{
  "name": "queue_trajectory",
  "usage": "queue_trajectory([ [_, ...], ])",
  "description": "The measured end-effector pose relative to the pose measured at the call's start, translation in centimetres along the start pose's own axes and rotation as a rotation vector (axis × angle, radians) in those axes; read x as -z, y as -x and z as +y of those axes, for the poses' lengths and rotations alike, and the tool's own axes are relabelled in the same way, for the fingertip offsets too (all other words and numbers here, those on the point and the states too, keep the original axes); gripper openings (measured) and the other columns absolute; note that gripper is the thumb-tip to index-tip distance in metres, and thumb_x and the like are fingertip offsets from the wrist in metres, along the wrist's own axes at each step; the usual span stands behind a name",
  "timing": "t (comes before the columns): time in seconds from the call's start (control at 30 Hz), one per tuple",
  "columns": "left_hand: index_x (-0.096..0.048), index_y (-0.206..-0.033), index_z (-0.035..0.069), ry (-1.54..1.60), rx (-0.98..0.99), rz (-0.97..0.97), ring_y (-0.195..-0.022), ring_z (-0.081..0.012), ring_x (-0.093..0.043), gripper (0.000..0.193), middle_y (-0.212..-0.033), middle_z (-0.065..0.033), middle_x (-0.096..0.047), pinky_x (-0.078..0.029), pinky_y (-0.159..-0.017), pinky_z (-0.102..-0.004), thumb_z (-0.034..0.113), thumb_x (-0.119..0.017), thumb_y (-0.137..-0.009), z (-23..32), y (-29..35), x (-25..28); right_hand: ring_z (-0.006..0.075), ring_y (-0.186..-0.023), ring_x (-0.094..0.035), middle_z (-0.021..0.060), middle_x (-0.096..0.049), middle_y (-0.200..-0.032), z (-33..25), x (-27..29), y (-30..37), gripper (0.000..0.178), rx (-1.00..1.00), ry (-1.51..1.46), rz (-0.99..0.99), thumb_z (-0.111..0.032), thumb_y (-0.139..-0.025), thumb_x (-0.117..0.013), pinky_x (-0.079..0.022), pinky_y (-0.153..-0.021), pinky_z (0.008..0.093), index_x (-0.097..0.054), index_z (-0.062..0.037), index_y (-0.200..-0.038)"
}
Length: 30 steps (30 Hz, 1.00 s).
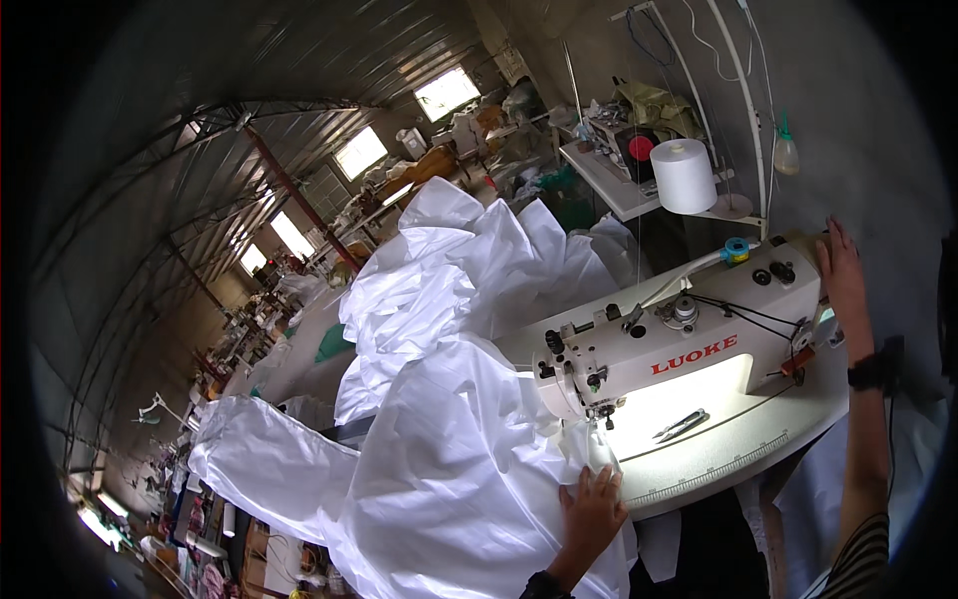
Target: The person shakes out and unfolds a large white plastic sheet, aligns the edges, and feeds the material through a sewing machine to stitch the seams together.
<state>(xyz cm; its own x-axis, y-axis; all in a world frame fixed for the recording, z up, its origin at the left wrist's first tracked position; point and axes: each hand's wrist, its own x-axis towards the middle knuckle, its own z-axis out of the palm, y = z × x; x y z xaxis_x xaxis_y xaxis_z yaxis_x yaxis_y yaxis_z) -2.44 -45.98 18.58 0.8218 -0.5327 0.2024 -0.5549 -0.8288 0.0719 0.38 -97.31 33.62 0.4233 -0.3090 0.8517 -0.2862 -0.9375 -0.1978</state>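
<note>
Large folds of glossy white fabric (429, 429) spread over the left of a white sewing machine (689, 344) and drape toward me. My left hand (592, 511) lies on this fabric just in front of the needle area (602, 411), its fingers stretched out flat. The fabric's edge reaches under the machine's head. My right hand (844, 272) rests against the machine's far right end, fingers extended over it; the part beneath the palm is hidden. A pair of small thread snips (681, 425) lies on the lit machine bed (718, 454), apart from both hands.
Behind the machine stands a big white thread cone (685, 177) on a stand. A small oil bottle (786, 153) hangs by the wall at right. Another worktable (619, 180) with piled items stands beyond. Cluttered benches and bundles fill the workshop at left.
</note>
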Motion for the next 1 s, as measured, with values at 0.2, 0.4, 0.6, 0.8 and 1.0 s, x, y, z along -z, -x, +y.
queue_trajectory([
  [0.2,-0.058,-0.135,0.014,0.024,0.027,0.029,-0.141,-0.0346,-0.042,0.049,-0.15,-0.0026,-0.05,-0.029,-0.106,-0.0718,0.023,-0.061,-0.087,-0.1,0.0,-0.2,0.0405,-0.104,-0.064,0.0242,-0.066,-0.118,6.8,-6.2,-4.7,0.031,-0.208,0.043,-0.282,-0.018,-0.099,-0.055,-0.05,-0.093,0.0443,-0.063,-0.0003,-0.124],
  [0.4,-0.06,-0.133,0.015,0.076,0.053,0.018,-0.141,-0.0328,-0.043,0.048,-0.149,-0.0008,-0.051,-0.028,-0.109,-0.0713,0.019,-0.061,-0.086,-0.1,0.1,-0.3,0.0286,-0.109,-0.066,0.0184,-0.069,-0.115,15.9,-4.4,0.4,0.027,-0.258,-0.378,-0.213,-0.016,-0.102,-0.054,-0.05,-0.095,0.0352,-0.065,0.0004,-0.12],
  [0.6,-0.057,-0.137,0.014,0.075,0.041,0.016,-0.142,-0.0307,-0.042,0.052,-0.15,0.0008,-0.051,-0.026,-0.108,-0.0721,0.021,-0.062,-0.086,-0.7,0.5,-0.3,0.0234,-0.123,-0.06,0.0161,-0.063,-0.132,19.4,-2.8,17.5,0.038,-0.463,-0.686,-0.098,-0.02,-0.108,-0.047,-0.042,-0.107,0.0341,-0.054,0.0043,-0.136],
  [0.8,-0.058,-0.135,0.013,0.05,0.041,-0.001,-0.142,-0.0306,-0.042,0.05,-0.149,0.0007,-0.051,-0.029,-0.109,-0.0685,0.02,-0.062,-0.085,-0.6,0.3,0.1,0.0244,-0.129,-0.055,0.0193,-0.059,-0.137,16.0,-2.4,6.7,0.059,-0.622,-0.678,-0.131,-0.043,-0.105,-0.05,-0.04,-0.108,0.0334,-0.048,0.0037,-0.142],
  [1.0,-0.057,-0.136,0.014,0.054,0.044,-0.017,-0.142,-0.0304,-0.041,0.053,-0.15,-0.0002,-0.05,-0.029,-0.109,-0.0682,0.019,-0.065,-0.083,-0.9,0.1,0.2,0.0197,-0.127,-0.053,0.0171,-0.062,-0.131,16.2,-6.5,5.9,0.064,-0.712,-0.765,-0.165,-0.047,-0.103,-0.054,-0.039,-0.108,0.0319,-0.05,0.0044,-0.14],
])
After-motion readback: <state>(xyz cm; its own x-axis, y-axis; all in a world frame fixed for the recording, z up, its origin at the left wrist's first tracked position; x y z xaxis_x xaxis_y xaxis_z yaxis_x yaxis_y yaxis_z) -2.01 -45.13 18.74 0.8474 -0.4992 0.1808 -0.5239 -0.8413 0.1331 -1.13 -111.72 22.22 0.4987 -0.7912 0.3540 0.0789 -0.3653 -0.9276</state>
